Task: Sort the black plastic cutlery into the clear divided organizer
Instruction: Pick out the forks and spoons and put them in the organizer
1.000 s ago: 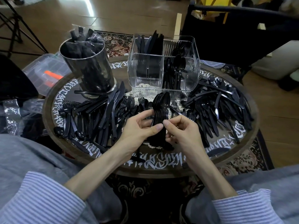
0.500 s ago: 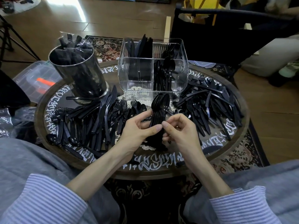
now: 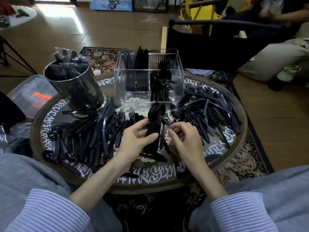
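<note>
While gripped upright in left hand (image 3: 133,141), spoon stack (image 3: 154,124) just near of clear organizer (image 3: 148,79); right hand (image 3: 182,136) curled beside, grasp unclear; loose cutlery (image 3: 207,113) crowding table rim (image 3: 240,114).

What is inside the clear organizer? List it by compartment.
In the clear organizer: spoons stand front right, knives back left, forks back right. Front left looks empty. The bottoms of the back compartments are hidden.
</note>
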